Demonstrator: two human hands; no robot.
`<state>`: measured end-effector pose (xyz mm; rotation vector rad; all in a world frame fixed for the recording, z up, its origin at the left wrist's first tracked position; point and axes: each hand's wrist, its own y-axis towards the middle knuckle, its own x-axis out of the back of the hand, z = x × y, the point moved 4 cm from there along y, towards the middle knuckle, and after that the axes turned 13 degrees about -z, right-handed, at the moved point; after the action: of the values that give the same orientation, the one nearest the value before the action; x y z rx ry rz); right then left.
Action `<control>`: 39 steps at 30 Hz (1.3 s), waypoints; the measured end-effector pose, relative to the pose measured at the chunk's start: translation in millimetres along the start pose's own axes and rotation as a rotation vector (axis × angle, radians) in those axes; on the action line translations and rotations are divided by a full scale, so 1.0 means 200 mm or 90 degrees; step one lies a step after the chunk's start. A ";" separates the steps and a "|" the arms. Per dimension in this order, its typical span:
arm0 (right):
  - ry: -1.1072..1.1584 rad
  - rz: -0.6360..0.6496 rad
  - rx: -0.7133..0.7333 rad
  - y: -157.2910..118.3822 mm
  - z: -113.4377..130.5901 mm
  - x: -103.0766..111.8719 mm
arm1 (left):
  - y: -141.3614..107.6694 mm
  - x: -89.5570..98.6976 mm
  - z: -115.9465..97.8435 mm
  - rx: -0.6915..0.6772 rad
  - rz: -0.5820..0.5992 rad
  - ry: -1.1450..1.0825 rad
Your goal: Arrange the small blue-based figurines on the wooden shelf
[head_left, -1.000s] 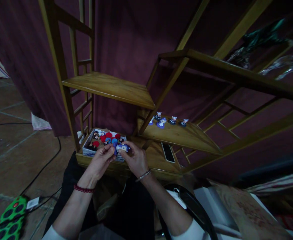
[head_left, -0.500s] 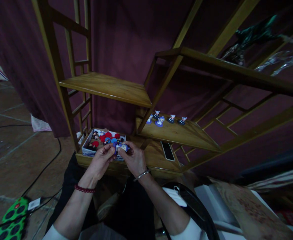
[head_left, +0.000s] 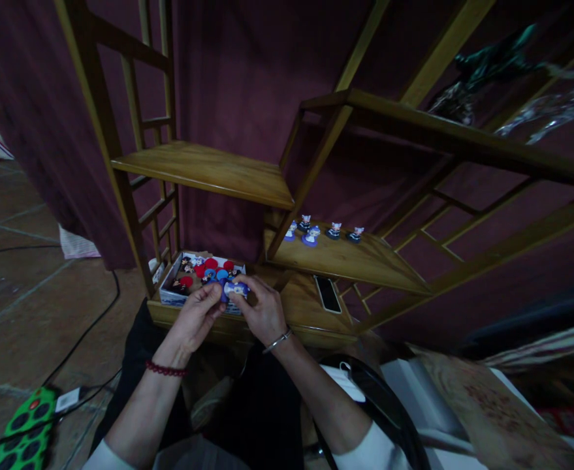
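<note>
A small purple and white figurine (head_left: pixel 236 288) lies sideways between my two hands, just over the front edge of a box. My left hand (head_left: pixel 202 313) pinches its round purple base, and my right hand (head_left: pixel 261 309) is closed on the body and head end. Below and behind them the open cardboard box (head_left: pixel 170 297) holds several more figurines, some with red or blue round bases. On the shelf to the right stand several upright figurines, among them a purple and white one (head_left: pixel 311 235) and a black and white one (head_left: pixel 334 230).
The wooden shelf unit (head_left: pixel 208 171) has a shelf board above the box and posts on both sides. A phone (head_left: pixel 328 294) lies on the bottom board. A green power strip (head_left: pixel 28 427) with cables is on the floor at left. Glassy ornaments (head_left: pixel 492 72) sit high at right.
Both hands keep hold of the figurine, with only slight finger movement. The whole view has shifted slightly; the shelf figurines stand as before.
</note>
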<state>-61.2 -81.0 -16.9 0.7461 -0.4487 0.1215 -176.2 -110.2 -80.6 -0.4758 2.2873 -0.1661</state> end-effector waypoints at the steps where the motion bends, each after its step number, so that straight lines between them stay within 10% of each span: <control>1: 0.006 0.006 0.010 0.00 0.00 0.00 | 0.00 0.00 0.00 0.004 0.001 -0.006; 39: 0.008 0.102 0.072 0.05 -0.06 0.03 | 0.00 -0.02 0.01 0.038 -0.021 -0.039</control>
<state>-54.4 -66.5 -16.1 0.8188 -0.4923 0.3038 -171.9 -109.1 -80.1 -0.4817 2.2088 -0.2315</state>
